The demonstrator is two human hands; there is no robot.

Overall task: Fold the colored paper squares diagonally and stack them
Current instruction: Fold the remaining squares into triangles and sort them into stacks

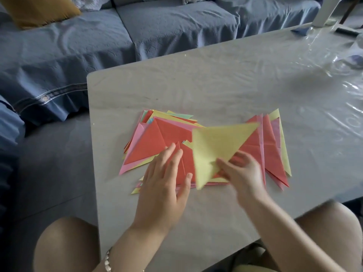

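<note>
Yellow triangle held above the folded papers on the table.

Nearest, the left hand lies flat with straight fingers on the red-topped left pile. The right hand, blurred, pinches the yellow triangle's near corner, thumb on top, its fingers hidden beneath. A right pile lies just beside. Beyond are a blue sofa and a mustard cushion cut off by the frame.

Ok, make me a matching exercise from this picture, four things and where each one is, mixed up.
1. yellow folded paper triangle
2. left hand
3. mustard fabric cushion
4. pale beaded bracelet

A. on the blue sofa
B. round the left wrist
C. pinched by the right hand
D. flat on the red folded papers

Pairs: 1-C, 2-D, 3-A, 4-B.
</note>
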